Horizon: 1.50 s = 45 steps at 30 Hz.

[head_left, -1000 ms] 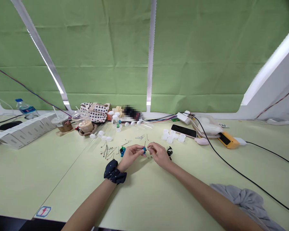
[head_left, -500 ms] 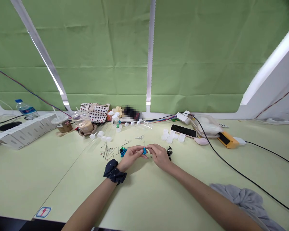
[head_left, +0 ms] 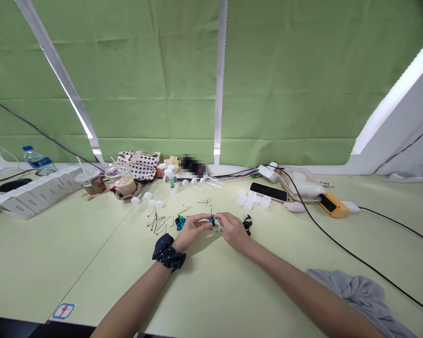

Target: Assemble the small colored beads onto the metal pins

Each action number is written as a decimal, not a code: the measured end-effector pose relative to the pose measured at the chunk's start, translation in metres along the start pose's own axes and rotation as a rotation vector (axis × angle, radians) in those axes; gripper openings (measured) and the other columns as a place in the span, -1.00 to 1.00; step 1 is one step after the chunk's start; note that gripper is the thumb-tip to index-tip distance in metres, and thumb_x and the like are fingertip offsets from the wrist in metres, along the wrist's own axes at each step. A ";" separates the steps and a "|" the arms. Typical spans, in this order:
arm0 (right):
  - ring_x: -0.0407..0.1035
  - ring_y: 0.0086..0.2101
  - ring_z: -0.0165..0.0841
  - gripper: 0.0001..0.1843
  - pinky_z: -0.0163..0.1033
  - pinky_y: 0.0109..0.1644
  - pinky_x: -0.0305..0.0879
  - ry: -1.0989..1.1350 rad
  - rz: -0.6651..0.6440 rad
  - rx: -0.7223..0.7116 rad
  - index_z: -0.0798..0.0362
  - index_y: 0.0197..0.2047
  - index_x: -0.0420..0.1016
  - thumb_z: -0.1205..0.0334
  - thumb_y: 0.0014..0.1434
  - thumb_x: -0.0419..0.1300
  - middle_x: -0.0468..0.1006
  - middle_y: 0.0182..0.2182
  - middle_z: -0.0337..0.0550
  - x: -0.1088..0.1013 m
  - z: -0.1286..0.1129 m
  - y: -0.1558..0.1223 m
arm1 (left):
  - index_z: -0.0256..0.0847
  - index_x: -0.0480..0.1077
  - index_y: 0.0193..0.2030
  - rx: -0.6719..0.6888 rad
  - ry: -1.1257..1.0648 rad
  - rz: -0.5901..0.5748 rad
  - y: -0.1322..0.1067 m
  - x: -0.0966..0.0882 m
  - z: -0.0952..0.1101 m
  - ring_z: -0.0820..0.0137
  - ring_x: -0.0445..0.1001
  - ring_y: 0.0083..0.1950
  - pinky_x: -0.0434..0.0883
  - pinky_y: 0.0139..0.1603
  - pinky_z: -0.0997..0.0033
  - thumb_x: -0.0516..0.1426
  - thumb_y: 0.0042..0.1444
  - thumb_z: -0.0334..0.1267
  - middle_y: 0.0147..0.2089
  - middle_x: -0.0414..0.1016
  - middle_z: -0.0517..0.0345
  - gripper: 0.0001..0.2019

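Note:
My left hand (head_left: 194, 227) pinches a small shiny blue part (head_left: 212, 219) between thumb and fingers, above the table. From the top of this part a thin metal rod stands upright. My right hand (head_left: 233, 229) is closed in a pinch right beside the blue part; what its fingertips hold, if anything, is too small to make out. Left of my left hand lies a cluster of blue, green and black parts (head_left: 180, 222). Black parts with flat heads (head_left: 247, 222) lie just past my right hand. A few tiny bits rest on the table between the hands.
Bent metal rods (head_left: 157, 221) are scattered on the left. White caps (head_left: 248, 205) and a phone (head_left: 269, 191) lie behind on the right. Drink cups (head_left: 125, 184), white boxes (head_left: 38, 191) and a black cable (head_left: 324, 228) surround the work area; grey cloth (head_left: 361, 293) lies front right.
The blue part has turned or tilted slightly in my left hand's grip, its rod still upright. My right fingertips have shifted a little beside it. Everything else stays in place.

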State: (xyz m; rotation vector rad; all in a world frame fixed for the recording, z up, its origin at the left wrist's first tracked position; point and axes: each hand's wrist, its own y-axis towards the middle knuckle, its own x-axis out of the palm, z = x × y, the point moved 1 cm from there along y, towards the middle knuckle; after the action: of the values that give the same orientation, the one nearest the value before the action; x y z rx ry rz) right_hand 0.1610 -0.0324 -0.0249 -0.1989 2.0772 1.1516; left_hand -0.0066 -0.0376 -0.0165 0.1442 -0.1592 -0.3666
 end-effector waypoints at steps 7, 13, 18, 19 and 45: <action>0.35 -0.36 -0.30 -0.72 -0.23 -0.28 0.26 0.116 -0.009 0.070 0.06 -0.12 0.30 0.44 0.19 -0.14 0.48 -0.33 -0.02 -0.001 -0.004 0.003 | -0.30 0.47 -0.13 0.050 0.036 0.004 0.002 -0.002 -0.002 0.26 0.48 -0.16 0.39 -0.06 0.20 0.24 -0.06 -0.24 -0.13 0.51 -0.07 -0.67; 0.26 -0.53 -0.39 -0.77 -0.32 -0.43 0.16 0.226 -0.040 0.195 0.04 -0.21 0.32 0.34 0.23 -0.13 0.39 -0.52 -0.19 -0.006 -0.010 0.007 | -0.30 0.50 -0.19 0.076 0.028 0.026 0.003 -0.005 -0.004 0.27 0.47 -0.14 0.39 -0.07 0.26 0.27 -0.11 -0.24 -0.15 0.52 -0.04 -0.70; 0.18 -0.57 -0.43 -0.80 -0.35 -0.45 0.12 0.326 -0.059 0.295 0.03 -0.25 0.33 0.30 0.22 -0.11 0.28 -0.59 -0.29 -0.006 -0.008 0.008 | -0.30 0.47 -0.12 0.014 0.054 0.024 0.003 -0.007 -0.007 0.27 0.49 -0.15 0.39 -0.06 0.25 0.26 -0.10 -0.27 -0.14 0.54 -0.04 -0.66; 0.18 -0.57 -0.44 -0.80 -0.35 -0.45 0.12 0.355 -0.061 0.311 0.03 -0.26 0.33 0.30 0.21 -0.10 0.28 -0.59 -0.29 -0.006 -0.008 0.008 | -0.30 0.47 -0.12 0.005 0.055 0.030 0.002 -0.008 -0.007 0.27 0.49 -0.15 0.40 -0.07 0.25 0.26 -0.10 -0.26 -0.14 0.55 -0.04 -0.65; 0.19 -0.58 -0.47 -0.80 -0.36 -0.46 0.14 0.490 -0.074 0.337 0.02 -0.26 0.35 0.26 0.21 -0.08 0.33 -0.57 -0.29 -0.007 -0.009 0.009 | -0.30 0.35 -0.28 -0.027 0.033 0.011 0.002 -0.006 -0.006 0.42 0.46 -0.49 0.38 -0.39 0.41 0.31 -0.18 -0.28 -0.53 0.47 0.19 -0.68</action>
State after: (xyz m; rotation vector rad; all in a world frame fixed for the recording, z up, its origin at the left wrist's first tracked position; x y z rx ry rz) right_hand 0.1572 -0.0351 -0.0114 -0.4231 2.6308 0.7379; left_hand -0.0108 -0.0332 -0.0231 0.1229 -0.1221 -0.3552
